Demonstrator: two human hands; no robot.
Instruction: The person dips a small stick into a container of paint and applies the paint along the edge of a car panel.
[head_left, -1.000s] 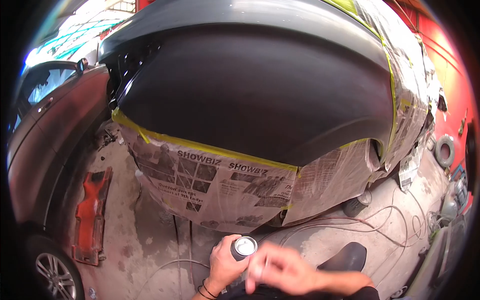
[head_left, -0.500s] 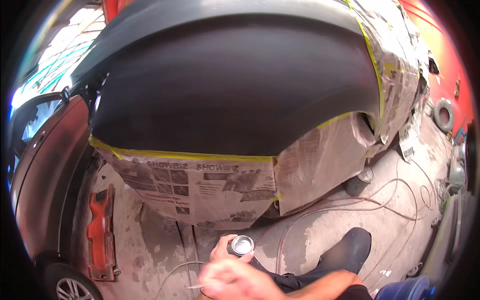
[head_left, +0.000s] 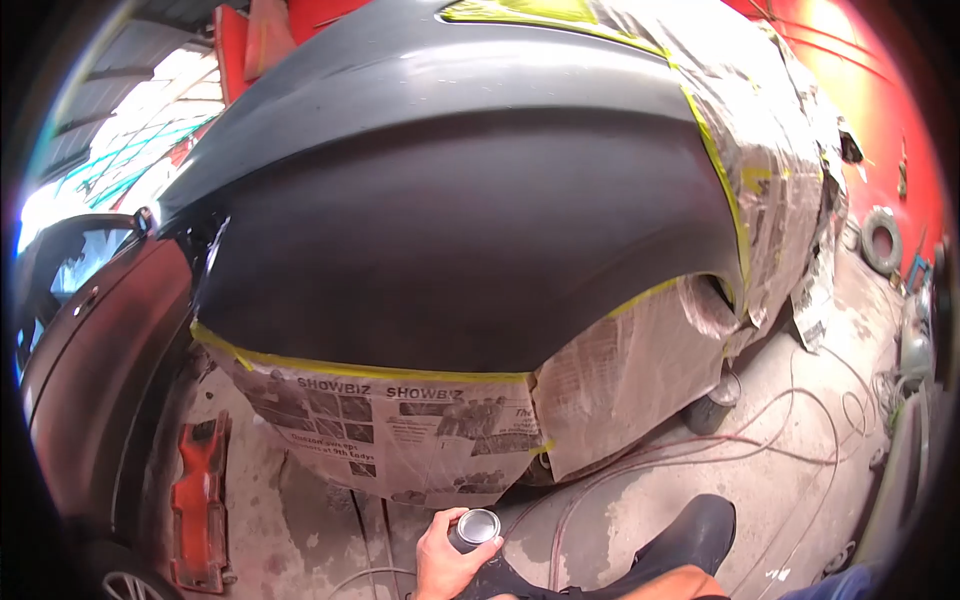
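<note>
My left hand is wrapped round a small dark can with a silvery round top, low in the view near my legs. Of my right arm only the forearm shows at the bottom edge; the hand itself is out of view. Ahead stands a dark grey car body panel, its lower edge bordered with yellow tape. Newspaper hangs beneath the tape, and more masking paper covers the car on the right.
A red creeper board lies on the floor at left, beside another car. Hoses curl over the concrete. A dark container sits below the masked car, and a tyre rests by the red wall.
My right hand has moved down out of view, away from the can. The can remains in my left hand. The view has shifted, showing more of the car's upper part.
</note>
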